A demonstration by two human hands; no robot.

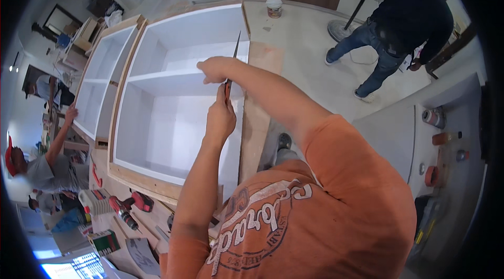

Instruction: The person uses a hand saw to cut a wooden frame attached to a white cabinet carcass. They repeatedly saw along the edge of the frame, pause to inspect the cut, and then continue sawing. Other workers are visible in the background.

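Note:
My left hand (220, 116) grips the orange-and-black handle of a tool with a long, thin, tapering blade (237, 45). The blade points up and away, and I cannot make out its exact kind. Just beyond the handle, my right hand (214, 70) reaches across with its fingers bent and pressed together. It lies over the shelf edge of a white cabinet frame (163, 166), and whatever is in its fingers is hidden. Wooden edging runs around this open-fronted frame. A second white cabinet frame (94, 82) stands close to its left.
A red cordless drill (123, 210), a white jug (95, 201) and a green box (104, 242) are at lower left. At left, a person in a red cap (44, 174) touches the second frame. Another person (399, 21) stands near a fan (341, 32); a small bucket (273, 8) is farther off.

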